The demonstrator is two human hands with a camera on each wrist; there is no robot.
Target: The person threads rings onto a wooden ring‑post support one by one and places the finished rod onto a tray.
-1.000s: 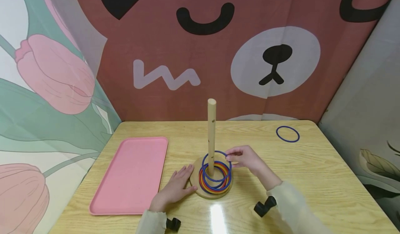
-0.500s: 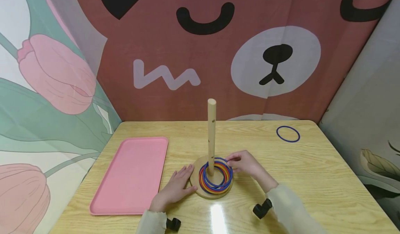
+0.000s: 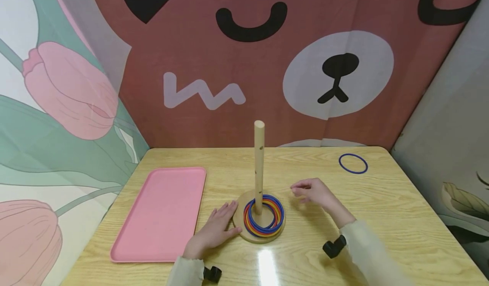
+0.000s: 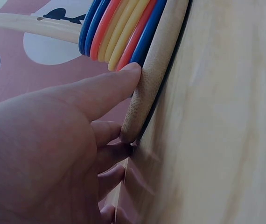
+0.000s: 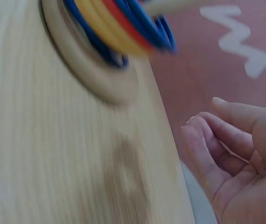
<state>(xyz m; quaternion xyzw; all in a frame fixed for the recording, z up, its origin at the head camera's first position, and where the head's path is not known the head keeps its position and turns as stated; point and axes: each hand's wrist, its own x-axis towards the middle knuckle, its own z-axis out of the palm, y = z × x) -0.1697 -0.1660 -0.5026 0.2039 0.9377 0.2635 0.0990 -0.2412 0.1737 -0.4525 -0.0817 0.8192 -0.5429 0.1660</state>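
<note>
A round wooden base carries an upright wooden peg. Stacked around the foot of the peg lie several blue, red and yellow rings, with blue ones on top. My left hand rests at the left side of the base, its thumb on the base's edge and its fingers spread beside it. To the right of the base my right hand hangs above the table with loosely bent fingers and holds nothing. One more blue ring lies flat at the far right of the table.
A pink tray lies on the wooden table to the left of the base. Behind the table's far edge hangs a printed cloth with a bear face. Flowered cloth stands along the left side.
The right hand lowered a blue ring around the peg onto the stack, let go of it and moved off to the right. The left hand stays at the base.
</note>
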